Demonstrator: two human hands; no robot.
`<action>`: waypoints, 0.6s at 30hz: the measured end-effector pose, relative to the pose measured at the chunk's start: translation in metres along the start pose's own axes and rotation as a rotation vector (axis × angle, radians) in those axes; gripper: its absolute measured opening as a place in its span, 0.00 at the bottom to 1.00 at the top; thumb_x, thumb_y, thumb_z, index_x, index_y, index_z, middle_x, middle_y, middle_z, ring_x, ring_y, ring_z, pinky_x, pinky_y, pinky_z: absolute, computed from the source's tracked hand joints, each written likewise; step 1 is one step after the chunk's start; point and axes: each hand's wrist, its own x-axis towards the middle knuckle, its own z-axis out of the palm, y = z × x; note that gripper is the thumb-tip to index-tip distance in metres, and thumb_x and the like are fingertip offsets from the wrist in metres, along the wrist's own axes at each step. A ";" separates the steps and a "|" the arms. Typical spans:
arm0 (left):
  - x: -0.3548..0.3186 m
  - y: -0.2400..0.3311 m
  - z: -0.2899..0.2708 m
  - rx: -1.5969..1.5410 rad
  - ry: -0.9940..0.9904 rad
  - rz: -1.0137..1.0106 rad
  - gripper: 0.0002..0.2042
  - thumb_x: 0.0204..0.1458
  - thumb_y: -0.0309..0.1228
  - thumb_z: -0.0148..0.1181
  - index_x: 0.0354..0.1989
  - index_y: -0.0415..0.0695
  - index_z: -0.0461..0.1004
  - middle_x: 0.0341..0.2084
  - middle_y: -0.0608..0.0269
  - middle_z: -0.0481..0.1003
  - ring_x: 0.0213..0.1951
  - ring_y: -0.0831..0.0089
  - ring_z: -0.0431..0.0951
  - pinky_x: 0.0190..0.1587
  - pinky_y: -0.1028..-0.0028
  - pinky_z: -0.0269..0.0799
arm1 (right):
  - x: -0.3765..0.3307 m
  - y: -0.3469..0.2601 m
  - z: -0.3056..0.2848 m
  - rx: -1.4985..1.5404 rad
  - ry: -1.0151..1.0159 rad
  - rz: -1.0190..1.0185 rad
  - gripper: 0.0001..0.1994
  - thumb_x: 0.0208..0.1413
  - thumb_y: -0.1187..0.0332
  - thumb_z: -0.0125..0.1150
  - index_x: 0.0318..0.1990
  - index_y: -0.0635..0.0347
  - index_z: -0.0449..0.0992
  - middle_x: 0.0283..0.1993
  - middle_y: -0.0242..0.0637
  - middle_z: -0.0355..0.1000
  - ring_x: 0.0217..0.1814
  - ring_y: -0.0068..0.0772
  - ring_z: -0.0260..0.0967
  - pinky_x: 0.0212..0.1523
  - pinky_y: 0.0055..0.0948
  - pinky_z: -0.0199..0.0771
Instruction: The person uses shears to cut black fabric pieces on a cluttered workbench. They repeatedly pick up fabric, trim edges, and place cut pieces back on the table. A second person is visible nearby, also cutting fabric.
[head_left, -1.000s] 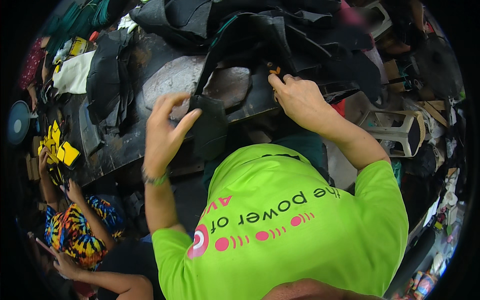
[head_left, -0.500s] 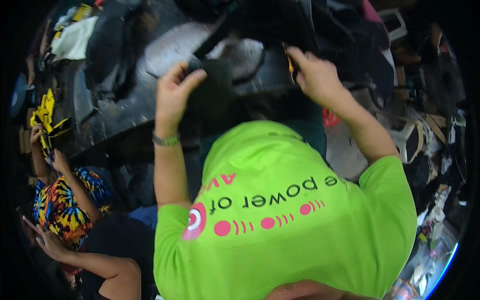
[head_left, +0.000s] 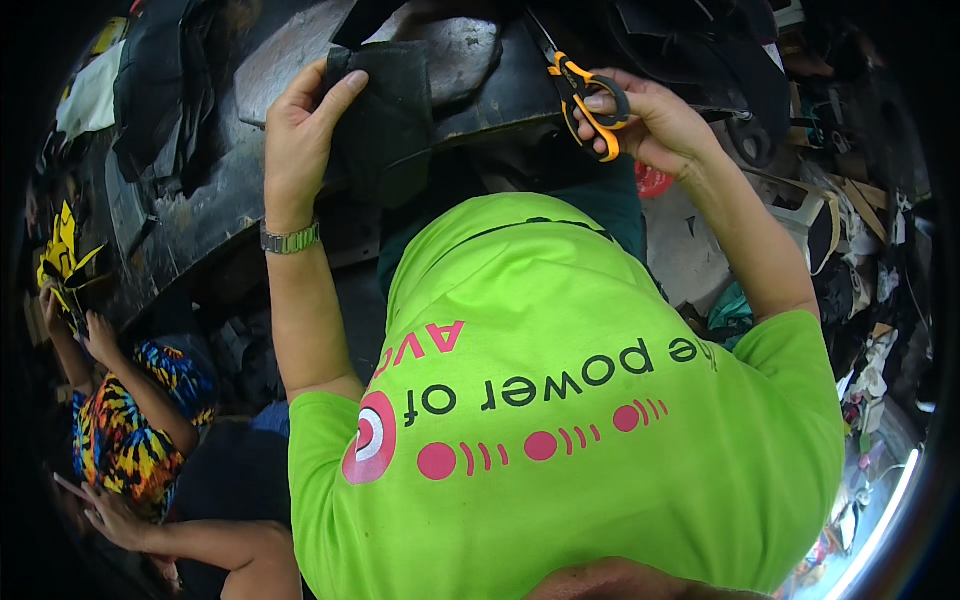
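I have the left hand [head_left: 300,135] pinching a piece of black cloth [head_left: 388,125] at its upper left corner, thumb and fingertips together on it. The cloth hangs down past the front edge of the worktop [head_left: 220,190], with its top part in front of a grey stone slab [head_left: 468,58]. The right hand [head_left: 660,125] has its grip wrapped round the handles of the scissors [head_left: 572,82], blades pointing up and away from the body; I can't tell whether the blades are parted.

To handle this well, I would keep the pinch close to the edge, so the cloth hangs flat without folding, and hold it just taut. The scissors are best kept to the side, as they are now, tips away from the left fingers, with the right wrist loose. I'd also watch that the hanging part doesn't snag on the worktop's edge.

Against half a second ago, the scissors are out in plain sight; then they were blurred and close beside dark material. The left pinch is much the same. The slabs and worktop now sit higher in my view, so the camera has probably tipped or moved too.
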 end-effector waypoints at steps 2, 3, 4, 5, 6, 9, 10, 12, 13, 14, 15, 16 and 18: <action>-0.001 -0.002 0.001 -0.008 0.019 0.006 0.13 0.54 0.27 0.64 0.47 0.37 0.77 0.37 0.67 0.78 0.38 0.82 0.76 0.44 0.82 0.72 | -0.001 0.005 0.000 0.063 0.017 0.028 0.18 0.52 0.69 0.68 0.47 0.62 0.68 0.33 0.40 0.75 0.28 0.30 0.75 0.31 0.26 0.76; -0.002 -0.002 0.002 -0.015 0.039 0.021 0.13 0.54 0.27 0.64 0.46 0.37 0.77 0.36 0.67 0.78 0.38 0.82 0.76 0.44 0.82 0.72 | -0.001 0.007 0.000 0.087 0.033 0.042 0.19 0.51 0.68 0.69 0.47 0.62 0.68 0.33 0.39 0.75 0.28 0.30 0.75 0.31 0.26 0.76; -0.002 -0.003 0.003 -0.030 0.038 0.012 0.13 0.54 0.28 0.64 0.46 0.37 0.77 0.36 0.67 0.78 0.38 0.82 0.76 0.44 0.82 0.72 | -0.002 0.007 -0.001 0.059 0.055 0.053 0.16 0.52 0.68 0.69 0.44 0.61 0.70 0.31 0.38 0.74 0.26 0.29 0.74 0.29 0.25 0.75; -0.003 -0.002 0.004 -0.047 0.042 0.011 0.12 0.54 0.28 0.64 0.46 0.37 0.77 0.36 0.67 0.78 0.38 0.82 0.76 0.43 0.82 0.72 | -0.002 0.007 -0.001 0.006 0.060 0.084 0.15 0.52 0.67 0.68 0.43 0.61 0.70 0.30 0.38 0.74 0.26 0.28 0.74 0.28 0.25 0.75; -0.004 -0.001 0.005 -0.073 0.028 0.035 0.12 0.54 0.28 0.64 0.46 0.36 0.78 0.36 0.67 0.78 0.38 0.82 0.76 0.43 0.82 0.72 | -0.002 0.006 -0.002 -0.044 0.068 0.095 0.14 0.52 0.66 0.68 0.42 0.60 0.71 0.29 0.37 0.74 0.25 0.28 0.73 0.28 0.24 0.75; -0.006 0.004 0.005 -0.101 -0.005 -0.030 0.12 0.53 0.26 0.64 0.45 0.36 0.78 0.36 0.69 0.78 0.38 0.83 0.75 0.43 0.81 0.72 | -0.003 0.002 -0.005 -0.041 -0.015 0.155 0.14 0.56 0.59 0.64 0.41 0.60 0.72 0.28 0.37 0.75 0.22 0.26 0.73 0.25 0.22 0.73; -0.006 0.006 0.005 -0.078 0.018 -0.067 0.11 0.53 0.26 0.64 0.44 0.36 0.78 0.35 0.69 0.78 0.37 0.83 0.75 0.43 0.81 0.72 | -0.004 0.001 -0.006 -0.033 0.003 0.182 0.14 0.57 0.59 0.64 0.40 0.60 0.72 0.27 0.38 0.75 0.22 0.26 0.73 0.24 0.22 0.73; -0.006 0.010 0.005 -0.127 -0.004 -0.061 0.11 0.53 0.25 0.63 0.44 0.35 0.78 0.35 0.69 0.78 0.37 0.83 0.75 0.42 0.81 0.72 | -0.004 -0.002 -0.008 -0.029 0.009 0.226 0.15 0.57 0.58 0.63 0.40 0.61 0.73 0.27 0.39 0.75 0.21 0.26 0.72 0.23 0.22 0.72; -0.006 0.012 0.006 -0.149 -0.009 -0.079 0.11 0.53 0.25 0.63 0.44 0.35 0.77 0.35 0.69 0.78 0.36 0.83 0.75 0.41 0.81 0.72 | -0.005 -0.003 -0.009 -0.050 0.032 0.259 0.15 0.58 0.58 0.63 0.40 0.61 0.73 0.26 0.39 0.76 0.20 0.27 0.72 0.22 0.22 0.72; -0.006 0.013 0.007 -0.159 -0.027 -0.085 0.11 0.53 0.25 0.63 0.44 0.35 0.77 0.34 0.69 0.78 0.36 0.83 0.75 0.41 0.82 0.72 | -0.006 -0.004 -0.009 -0.025 -0.013 0.276 0.16 0.57 0.56 0.63 0.38 0.61 0.73 0.26 0.40 0.75 0.19 0.27 0.72 0.22 0.22 0.71; -0.005 0.014 0.008 -0.159 -0.035 -0.081 0.10 0.54 0.24 0.62 0.44 0.35 0.77 0.34 0.69 0.78 0.35 0.83 0.75 0.41 0.82 0.72 | -0.007 -0.007 -0.011 -0.071 -0.070 0.329 0.17 0.57 0.54 0.63 0.38 0.61 0.73 0.25 0.39 0.75 0.18 0.26 0.71 0.21 0.21 0.70; -0.005 0.014 0.009 -0.165 -0.043 -0.072 0.10 0.53 0.24 0.63 0.44 0.35 0.77 0.33 0.69 0.78 0.35 0.84 0.75 0.40 0.82 0.72 | -0.010 -0.006 -0.010 -0.062 -0.057 0.317 0.18 0.56 0.54 0.64 0.37 0.62 0.73 0.24 0.39 0.74 0.18 0.26 0.70 0.20 0.21 0.69; -0.005 0.016 0.011 -0.164 -0.042 -0.088 0.11 0.52 0.23 0.63 0.44 0.35 0.77 0.32 0.69 0.77 0.34 0.85 0.75 0.38 0.83 0.72 | -0.019 -0.006 -0.009 0.059 -0.054 0.262 0.17 0.54 0.55 0.66 0.36 0.62 0.73 0.21 0.36 0.71 0.16 0.23 0.67 0.19 0.18 0.66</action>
